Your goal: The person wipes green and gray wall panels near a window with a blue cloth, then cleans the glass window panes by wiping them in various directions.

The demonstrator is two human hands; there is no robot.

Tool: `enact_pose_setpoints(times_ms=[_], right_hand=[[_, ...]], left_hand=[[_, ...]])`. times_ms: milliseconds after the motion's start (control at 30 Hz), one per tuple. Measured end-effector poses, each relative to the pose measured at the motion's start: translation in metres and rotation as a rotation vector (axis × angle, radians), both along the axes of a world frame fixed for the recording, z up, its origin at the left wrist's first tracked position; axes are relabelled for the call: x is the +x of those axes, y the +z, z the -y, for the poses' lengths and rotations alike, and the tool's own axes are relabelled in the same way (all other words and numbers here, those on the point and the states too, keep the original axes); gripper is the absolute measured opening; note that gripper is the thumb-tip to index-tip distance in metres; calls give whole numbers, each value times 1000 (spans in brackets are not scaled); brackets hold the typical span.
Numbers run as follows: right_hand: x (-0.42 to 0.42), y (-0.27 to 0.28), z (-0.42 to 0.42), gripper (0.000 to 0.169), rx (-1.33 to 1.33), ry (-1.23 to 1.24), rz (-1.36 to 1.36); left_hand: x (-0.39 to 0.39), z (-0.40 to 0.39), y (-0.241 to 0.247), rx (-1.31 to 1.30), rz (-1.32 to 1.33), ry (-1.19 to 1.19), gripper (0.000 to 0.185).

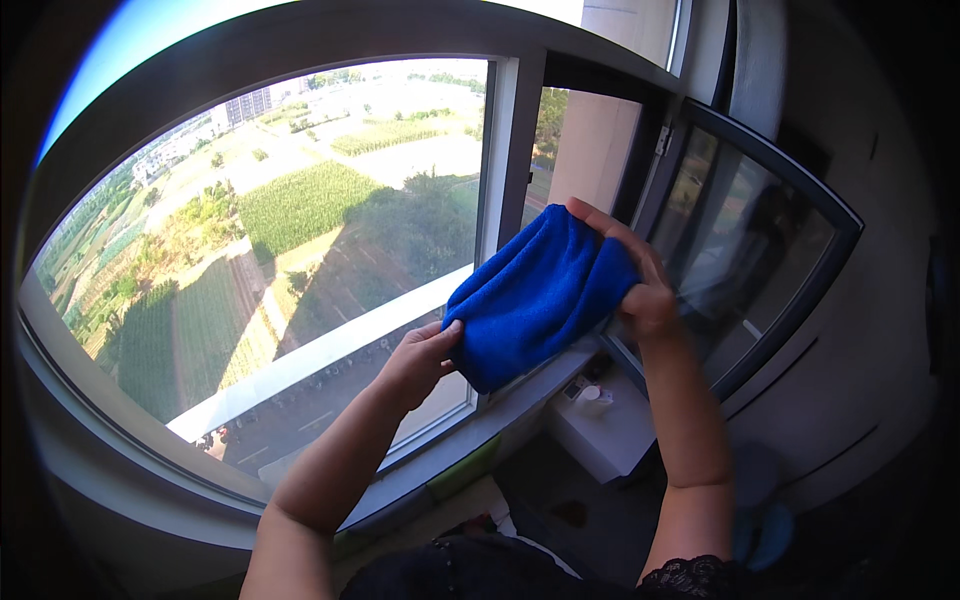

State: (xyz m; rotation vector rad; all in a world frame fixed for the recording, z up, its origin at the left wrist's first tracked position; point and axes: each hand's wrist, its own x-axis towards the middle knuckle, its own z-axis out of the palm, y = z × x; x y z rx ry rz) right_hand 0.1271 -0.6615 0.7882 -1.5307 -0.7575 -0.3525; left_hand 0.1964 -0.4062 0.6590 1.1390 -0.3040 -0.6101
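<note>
A blue towelling cloth [536, 292] is stretched between my two hands in front of the window, with loose folds along its upper part. My left hand [429, 358] pinches its lower left edge, the thumb on top of the fabric. At the upper right, my right hand [637, 274] grips the other end, its index finger reaching along the top edge and part of the hand hidden by the cloth. Behind the cloth stand the fixed window pane [315, 225] and the window frame's upright post [517, 142].
An opened window sash [757, 247] juts inward at the right, close to my right forearm. Below the sill [442, 469], a white small table [600, 442] bears a white cup [592, 401] and small items. Fields and a road lie far down outside.
</note>
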Motion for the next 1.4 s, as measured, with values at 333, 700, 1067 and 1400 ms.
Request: enact_pose_setpoints(times_ms=[333, 700, 1067, 1400], right_hand=[[-4, 4, -51, 22, -72, -455, -353], [15, 28, -126, 13, -108, -239, 49], [11, 48, -130, 21, -279, -384, 178], [-4, 52, -156, 33, -380, -358, 126]], left_hand=[[-31, -104, 96, 639, 489, 297, 23], [-82, -111, 8, 87, -332, -139, 65], [-72, -159, 26, 619, 211, 152, 60], [-64, -181, 51, 1581, 750, 424, 67]])
